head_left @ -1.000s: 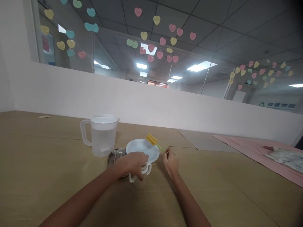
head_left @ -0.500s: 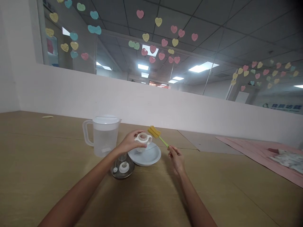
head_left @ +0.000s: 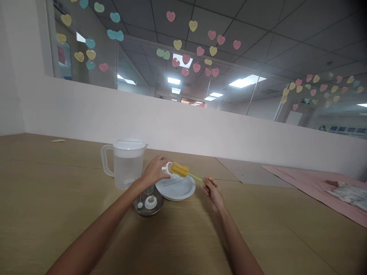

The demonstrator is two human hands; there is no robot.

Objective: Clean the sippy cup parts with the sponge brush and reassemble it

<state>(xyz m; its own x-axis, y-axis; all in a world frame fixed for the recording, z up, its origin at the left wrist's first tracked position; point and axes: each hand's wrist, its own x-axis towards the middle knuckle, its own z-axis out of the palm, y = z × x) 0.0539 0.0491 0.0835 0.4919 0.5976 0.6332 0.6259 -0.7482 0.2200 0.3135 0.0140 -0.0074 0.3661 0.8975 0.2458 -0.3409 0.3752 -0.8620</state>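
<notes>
My left hand (head_left: 155, 170) is closed round a small baby bottle with a white collar and handles (head_left: 167, 168), tipped so its mouth faces right. My right hand (head_left: 212, 191) grips the green handle of a bottle brush (head_left: 195, 177). The brush's yellow sponge head (head_left: 180, 170) is at the bottle's mouth; I cannot tell whether its tip is inside. Both are above a white bowl (head_left: 187, 191), which has a thin clear rod or straw across it. Beside the bowl, a dark tray (head_left: 146, 214) bears a white ring cap (head_left: 150, 202) and a small white piece (head_left: 140, 205).
A lidded translucent pitcher (head_left: 128, 166) of liquid stands left of the bowl. Far right, a pink cloth (head_left: 304, 177) lies under a pale patterned cloth (head_left: 349, 194). A white wall (head_left: 183, 122) borders the table's back, with a window above.
My left hand has tilted the bottle from upright to mouth-right. My right hand has brought the brush head left and down to the bottle's mouth.
</notes>
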